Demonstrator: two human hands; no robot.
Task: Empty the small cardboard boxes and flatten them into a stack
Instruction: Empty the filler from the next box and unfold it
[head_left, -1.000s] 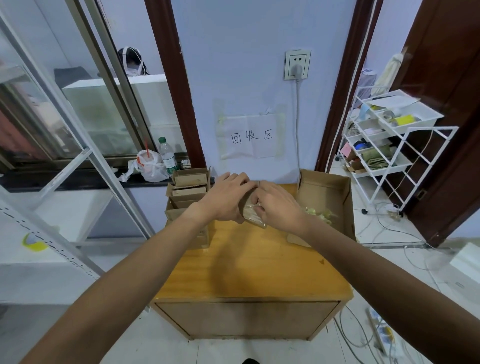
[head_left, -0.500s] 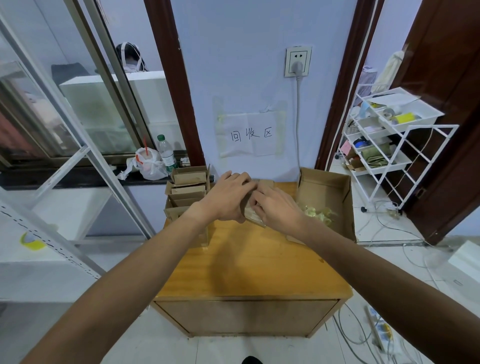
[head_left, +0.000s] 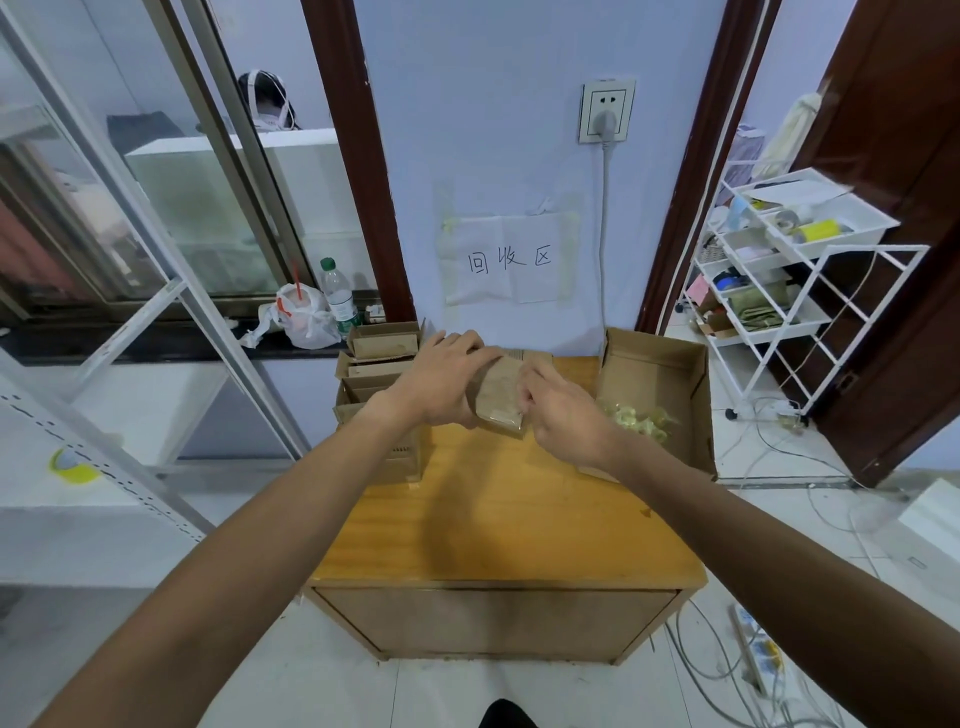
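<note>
A small brown cardboard box (head_left: 500, 396) is held tilted above the back of the wooden table (head_left: 498, 525). My left hand (head_left: 441, 382) grips its left side from above. My right hand (head_left: 563, 410) pinches its right edge with curled fingers. Behind it lies a flat piece of cardboard (head_left: 532, 357). A pile of small cardboard boxes (head_left: 382, 364) stands at the table's left back corner, partly hidden by my left arm. The large open box (head_left: 660, 374) on the right holds yellowish packing bits (head_left: 639, 418).
A window ledge on the left carries a plastic bag (head_left: 304, 317) and a water bottle (head_left: 337, 296). A white wire rack (head_left: 779, 280) stands to the right. Cables and a power strip (head_left: 753, 649) lie on the tiled floor.
The small box has turned in my hands, so its broad brown face now points toward me. Both hands stay on it in nearly the same place.
</note>
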